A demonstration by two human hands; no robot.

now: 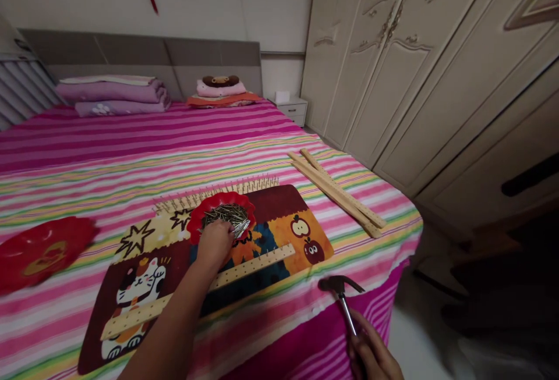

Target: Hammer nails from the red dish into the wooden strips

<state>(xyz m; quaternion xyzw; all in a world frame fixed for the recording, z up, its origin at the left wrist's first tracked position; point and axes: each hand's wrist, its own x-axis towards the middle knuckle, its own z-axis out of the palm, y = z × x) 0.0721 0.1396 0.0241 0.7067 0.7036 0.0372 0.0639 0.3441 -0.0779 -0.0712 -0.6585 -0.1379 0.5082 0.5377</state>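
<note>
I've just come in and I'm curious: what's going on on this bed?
The person's left hand is at the nails in a red bowl, while the right hand holds a hammer. Nearer the person, a perforated wooden strip lies across a patterned mat, a few nails standing toward its right end. Behind the bowl, another strip bristles with nails.
</note>
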